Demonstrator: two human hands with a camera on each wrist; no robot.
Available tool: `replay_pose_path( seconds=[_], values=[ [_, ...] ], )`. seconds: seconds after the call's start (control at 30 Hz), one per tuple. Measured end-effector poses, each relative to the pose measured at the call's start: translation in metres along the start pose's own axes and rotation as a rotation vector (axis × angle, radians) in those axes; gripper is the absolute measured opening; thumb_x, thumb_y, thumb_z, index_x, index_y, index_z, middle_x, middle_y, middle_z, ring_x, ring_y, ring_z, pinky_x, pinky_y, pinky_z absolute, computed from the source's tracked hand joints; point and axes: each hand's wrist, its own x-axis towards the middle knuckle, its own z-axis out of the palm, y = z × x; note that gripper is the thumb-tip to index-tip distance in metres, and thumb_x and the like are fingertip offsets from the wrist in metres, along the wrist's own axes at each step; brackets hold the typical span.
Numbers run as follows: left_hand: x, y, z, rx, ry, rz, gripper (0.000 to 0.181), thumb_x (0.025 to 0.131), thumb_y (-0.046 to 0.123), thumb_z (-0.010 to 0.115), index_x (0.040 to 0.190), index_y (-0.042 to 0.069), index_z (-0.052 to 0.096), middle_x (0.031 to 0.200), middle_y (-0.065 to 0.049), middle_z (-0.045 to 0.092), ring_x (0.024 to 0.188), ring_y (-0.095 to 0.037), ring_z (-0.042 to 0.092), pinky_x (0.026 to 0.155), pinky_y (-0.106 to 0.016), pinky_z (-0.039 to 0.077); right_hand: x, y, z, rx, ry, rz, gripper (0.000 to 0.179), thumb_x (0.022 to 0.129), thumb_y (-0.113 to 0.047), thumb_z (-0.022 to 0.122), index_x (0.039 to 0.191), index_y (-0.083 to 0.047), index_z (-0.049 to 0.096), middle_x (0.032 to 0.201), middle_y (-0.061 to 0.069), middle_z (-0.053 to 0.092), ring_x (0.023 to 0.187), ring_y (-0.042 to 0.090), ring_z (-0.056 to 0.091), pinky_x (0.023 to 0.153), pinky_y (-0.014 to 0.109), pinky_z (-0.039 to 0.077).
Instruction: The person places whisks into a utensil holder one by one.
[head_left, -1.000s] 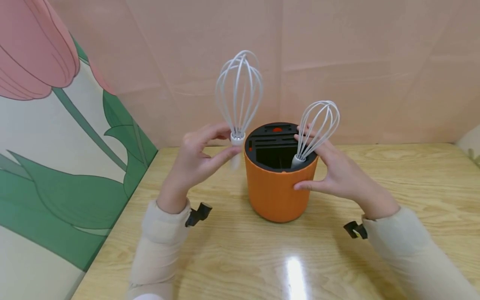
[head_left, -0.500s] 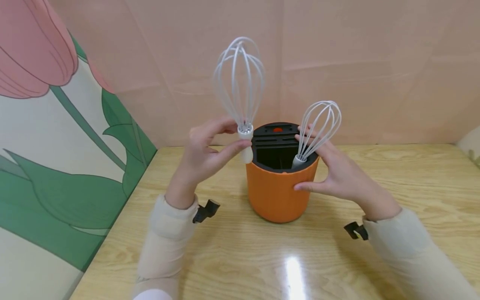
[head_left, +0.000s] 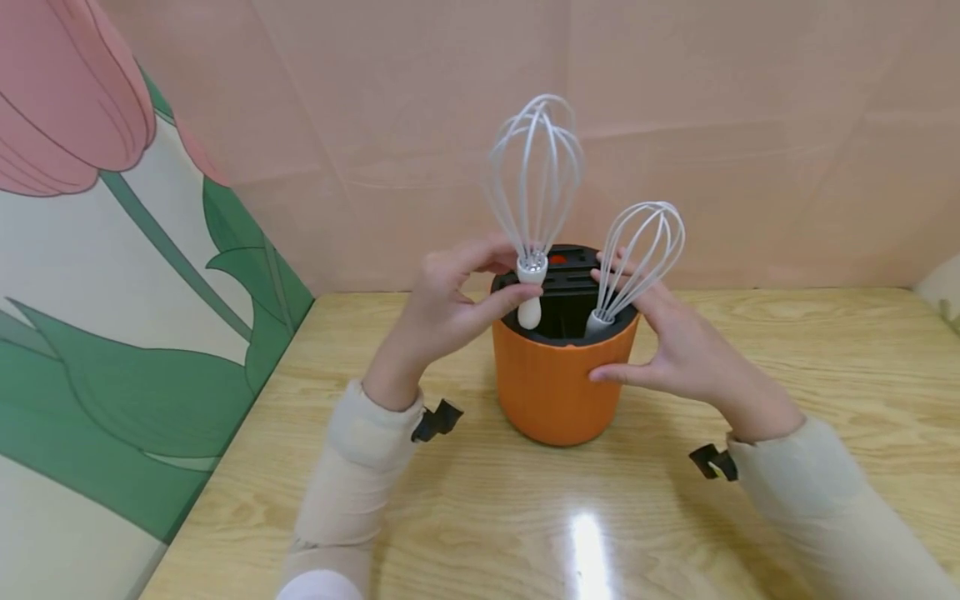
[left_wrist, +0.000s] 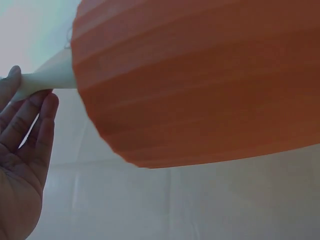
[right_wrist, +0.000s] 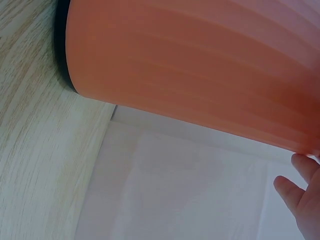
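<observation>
In the head view my left hand (head_left: pixel 453 307) pinches a white balloon whisk (head_left: pixel 532 268) by its handle, just under the wires. The whisk is nearly upright, its handle end low over the large opening of an orange utensil holder (head_left: pixel 557 392) with a black slotted top. In the left wrist view the pale handle (left_wrist: pixel 50 79) passes behind the holder's ribbed wall. My right hand (head_left: pixel 678 348) rests against the holder's right side, thumb on the front and fingertips at the rim. A second white whisk (head_left: pixel 599 322) leans right in the holder, its lower handle hidden inside.
The holder stands on a light wood-grain table (head_left: pixel 480 517) near its back edge. A pinkish covering (head_left: pixel 750 150) hangs behind, and a tulip-patterned panel (head_left: pixel 150 333) is at the left. A black wrist camera (head_left: pixel 437 421) sits on the left sleeve.
My left hand has carried its whisk to the right, from beside the holder to over the opening; it rose at first, then came down. The right hand, holder and second whisk have hardly moved.
</observation>
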Motion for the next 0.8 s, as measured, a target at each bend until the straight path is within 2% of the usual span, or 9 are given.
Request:
replay_pose_path(
  seconds=[0.23,0.37,0.57,0.67,0.8],
  values=[
    [-0.006,-0.008,0.008,-0.039,-0.043,-0.047,0.032,0.08,-0.003,0.079,0.108,-0.008,0.065,0.096,-0.017,0.074,0.085,-0.017,0.071,0.08,-0.032,0.06,0.0,-0.001,0.0,-0.006,-0.003,0.006,0.111,0.061,-0.026,0.097,0.154,-0.021,0.037,0.166,0.003,0.02,0.155,0.026,0.015,0.113,0.067,0.029],
    [-0.009,-0.01,0.011,-0.056,-0.076,-0.073,0.031,0.08,-0.002,0.079,0.108,-0.007,0.066,0.093,-0.014,0.073,0.081,-0.013,0.069,0.076,-0.028,0.059,0.0,-0.001,0.0,0.005,-0.002,-0.001,0.109,0.062,-0.026,0.096,0.153,-0.019,0.037,0.166,0.003,0.02,0.155,0.027,0.015,0.113,0.067,0.028],
    [-0.012,-0.012,0.016,-0.028,-0.163,-0.101,0.03,0.082,0.002,0.079,0.108,-0.005,0.067,0.09,-0.009,0.072,0.081,-0.009,0.066,0.075,-0.022,0.057,0.0,-0.003,-0.002,0.01,-0.013,0.03,0.109,0.064,-0.028,0.095,0.154,-0.023,0.034,0.167,0.007,0.018,0.153,0.035,0.018,0.109,0.072,0.028],
    [-0.013,-0.012,0.018,-0.017,-0.204,-0.111,0.03,0.082,0.004,0.08,0.109,-0.002,0.067,0.088,-0.006,0.071,0.08,-0.007,0.065,0.075,-0.02,0.056,0.0,-0.003,-0.003,-0.003,-0.014,0.054,0.112,0.064,-0.028,0.095,0.156,-0.026,0.031,0.167,0.005,0.018,0.151,0.038,0.024,0.107,0.072,0.031],
    [-0.013,-0.013,0.021,-0.014,-0.242,-0.125,0.029,0.083,0.007,0.08,0.109,0.0,0.067,0.086,-0.004,0.071,0.079,-0.005,0.065,0.074,-0.018,0.056,0.002,-0.003,-0.001,-0.017,-0.005,0.046,0.116,0.062,-0.028,0.096,0.156,-0.025,0.03,0.163,0.002,0.026,0.144,0.038,0.035,0.105,0.069,0.036]
  ],
)
